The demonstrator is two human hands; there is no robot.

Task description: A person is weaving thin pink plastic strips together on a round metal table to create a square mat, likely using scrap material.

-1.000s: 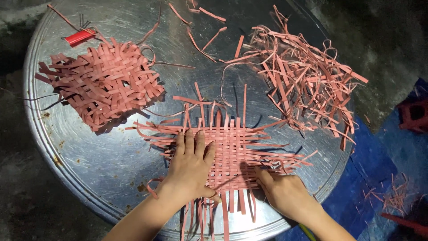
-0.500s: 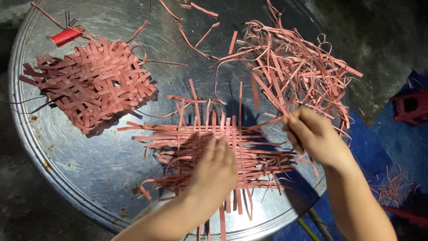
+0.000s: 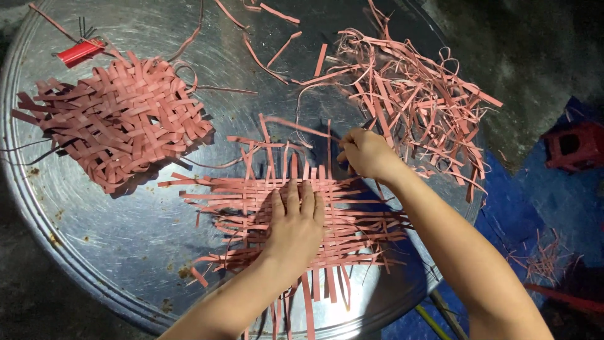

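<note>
Head view: half-woven pink strip mat (image 3: pixel 352 220) lies long axis three-to-nine o'clock; left hand (image 3: pixel 294 221) flat, grip apart; right hand (image 3: pixel 368 153) grip pinching a strip (image 3: pixel 296 124).

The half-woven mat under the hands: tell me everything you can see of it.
The half-woven mat is a flat lattice of thin pink strips, plastic by the look, lying on the round metal tray near its front edge. Its middle is tightly interlaced; loose strip ends stick out on all sides, some past the tray's rim. The left hand presses flat on its centre. The right hand pinches a strip at its far edge.
</note>
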